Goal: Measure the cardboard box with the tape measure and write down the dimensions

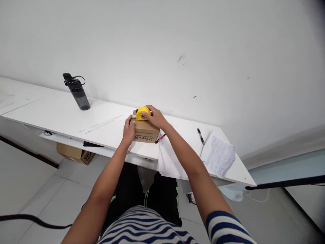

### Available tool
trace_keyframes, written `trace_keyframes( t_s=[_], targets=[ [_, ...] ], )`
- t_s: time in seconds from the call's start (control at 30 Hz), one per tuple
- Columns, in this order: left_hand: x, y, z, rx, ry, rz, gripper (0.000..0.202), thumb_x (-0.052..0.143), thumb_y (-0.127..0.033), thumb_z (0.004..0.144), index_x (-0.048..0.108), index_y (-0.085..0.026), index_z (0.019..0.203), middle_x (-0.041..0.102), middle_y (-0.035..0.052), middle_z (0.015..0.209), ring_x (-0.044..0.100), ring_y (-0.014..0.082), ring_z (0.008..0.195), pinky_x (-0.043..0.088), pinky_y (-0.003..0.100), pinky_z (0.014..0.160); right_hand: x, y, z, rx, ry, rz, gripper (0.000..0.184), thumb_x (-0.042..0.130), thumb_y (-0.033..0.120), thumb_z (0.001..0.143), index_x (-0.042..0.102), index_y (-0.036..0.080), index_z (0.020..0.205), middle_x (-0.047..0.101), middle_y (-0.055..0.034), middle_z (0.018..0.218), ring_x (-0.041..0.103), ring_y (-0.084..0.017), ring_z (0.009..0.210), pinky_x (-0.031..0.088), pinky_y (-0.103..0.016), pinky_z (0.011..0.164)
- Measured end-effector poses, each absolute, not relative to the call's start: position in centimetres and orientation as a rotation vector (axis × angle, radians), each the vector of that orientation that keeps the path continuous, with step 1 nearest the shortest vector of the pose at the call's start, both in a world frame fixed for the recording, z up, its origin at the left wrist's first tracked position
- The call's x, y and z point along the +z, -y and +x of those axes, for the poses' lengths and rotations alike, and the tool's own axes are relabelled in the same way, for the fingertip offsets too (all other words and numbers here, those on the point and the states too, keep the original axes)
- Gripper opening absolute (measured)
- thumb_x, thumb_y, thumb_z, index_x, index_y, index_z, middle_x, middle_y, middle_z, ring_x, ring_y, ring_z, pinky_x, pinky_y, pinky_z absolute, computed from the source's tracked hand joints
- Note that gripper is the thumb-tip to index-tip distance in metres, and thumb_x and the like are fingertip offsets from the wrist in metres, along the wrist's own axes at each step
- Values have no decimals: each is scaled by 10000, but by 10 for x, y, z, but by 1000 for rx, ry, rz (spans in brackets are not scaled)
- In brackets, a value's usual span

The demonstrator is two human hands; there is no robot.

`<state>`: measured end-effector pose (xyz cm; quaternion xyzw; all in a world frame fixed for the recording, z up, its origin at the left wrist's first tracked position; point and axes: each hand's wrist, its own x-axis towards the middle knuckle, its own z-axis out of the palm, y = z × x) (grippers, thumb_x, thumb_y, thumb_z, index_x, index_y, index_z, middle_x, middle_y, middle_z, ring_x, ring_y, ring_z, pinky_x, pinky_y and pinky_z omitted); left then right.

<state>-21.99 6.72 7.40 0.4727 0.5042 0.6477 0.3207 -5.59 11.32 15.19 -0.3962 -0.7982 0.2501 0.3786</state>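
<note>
A small brown cardboard box (146, 132) stands on the white desk (63, 117) in front of me. On its top rests a yellow tape measure (142, 113). My right hand (155, 117) is closed around the tape measure from the right side. My left hand (129, 130) presses against the box's left end, thumb and fingers pinching the tape's metal tip at the box's top edge. A short length of tape runs between the two hands.
A dark water bottle (77, 92) stands at the back left. A red pen (160, 138) lies right of the box, a black marker (200, 136) and a written sheet (220, 156) farther right. Another cardboard box (76, 154) sits on the floor under the desk.
</note>
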Motion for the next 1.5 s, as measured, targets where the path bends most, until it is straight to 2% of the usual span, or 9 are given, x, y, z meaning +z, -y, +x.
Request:
trace_keyframes(
  t_s=[0.13,0.27,0.43,0.57,0.73,0.83,0.9,1.13,1.5],
  targets=[
    [80,-63,-222,1701,-1269,1263,498,516,-386,921,470,-247,1397,513,62,1449,468,248,1338,359,386,1132,151,-104,-85,483,2211,-1063,671,584,579,808,417,249,1367,662,-74,1159,630,-282,953,486,-420,823],
    [85,-50,-210,1639,-1288,1133,647,510,-375,918,281,-242,1509,374,88,1555,402,241,1400,340,377,1146,151,-99,-89,464,2168,-1111,583,529,545,849,416,249,1338,678,-67,1107,640,-284,932,486,-416,800],
    [90,-18,-186,1476,-1586,1009,848,565,-435,867,114,-232,1557,40,103,1654,8,277,1524,102,472,1223,152,-94,-83,375,1911,-1343,615,547,616,806,427,217,1258,680,-93,1028,642,-297,899,485,-425,788],
    [101,-30,-200,1601,-1720,1209,874,612,-405,816,168,-226,1548,40,94,1654,-89,283,1517,22,498,1222,147,-93,-80,345,1861,-1395,581,509,590,834,374,211,1253,671,-96,1019,650,-298,855,488,-420,754],
    [93,-86,-241,1540,-1452,1492,707,666,-315,725,487,-214,1402,351,115,1559,236,316,1474,198,484,1200,144,-97,-84,335,2029,-1350,621,463,532,891,310,174,1375,661,-146,1096,652,-321,921,487,-420,769],
    [84,-102,-251,1472,-1174,1392,616,640,-356,730,581,-191,1321,586,118,1359,570,300,1214,439,469,1045,149,-100,-88,239,2140,-1309,642,421,484,929,257,187,1475,608,-172,1224,634,-328,992,479,-426,806],
    [82,-105,-253,1430,-1130,1323,563,659,-363,700,653,-166,1228,690,104,1183,659,268,1016,516,436,931,153,-99,-89,170,2198,-1318,609,396,466,945,287,213,1487,590,-170,1236,632,-322,975,480,-414,784],
    [84,-105,-250,1458,-1109,1261,495,701,-354,667,723,-161,1122,713,93,1145,655,247,974,528,389,884,155,-46,-45,88,2227,-1334,496,460,483,921,478,288,1376,648,-103,1118,627,-258,835,458,-329,644],
    [81,-107,-252,1448,-1058,1247,552,747,-394,647,715,-152,1143,699,106,1190,645,266,1012,532,399,892,134,4,4,121,2048,-1389,571,521,524,878,490,283,1395,669,-107,1125,642,-306,950,513,-373,684]
  ],
)
